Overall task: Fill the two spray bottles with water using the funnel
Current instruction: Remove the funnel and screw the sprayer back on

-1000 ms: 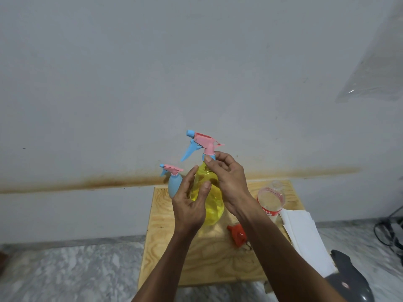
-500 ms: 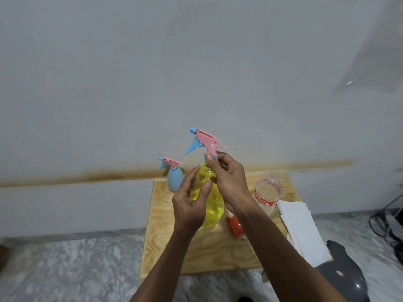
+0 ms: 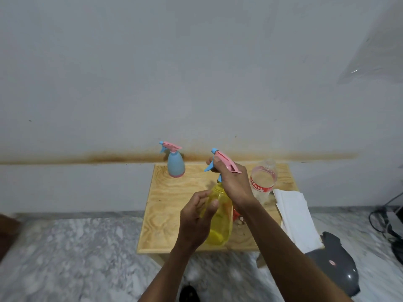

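A yellow spray bottle (image 3: pixel 221 221) stands near the front of the small wooden table (image 3: pixel 172 205), holding liquid. My left hand (image 3: pixel 197 219) wraps around its body. My right hand (image 3: pixel 234 184) grips its pink and blue spray head (image 3: pixel 224 160) at the neck. A small blue spray bottle (image 3: pixel 175 164) with a pink head stands at the table's back left, untouched. The red funnel (image 3: pixel 235 213) lies on the table behind my right wrist, mostly hidden.
A clear plastic water bottle (image 3: pixel 262 179) with a red label stands at the back right. White folded paper (image 3: pixel 295 219) lies over the table's right edge. A dark grey object (image 3: pixel 335 267) sits on the marble floor at the right; cables (image 3: pixel 386 223) lie beyond it.
The yellow bottle has come down from mid-air onto the table near its front. My right hand has shifted from the neck up onto the spray head. The view has tilted downward.
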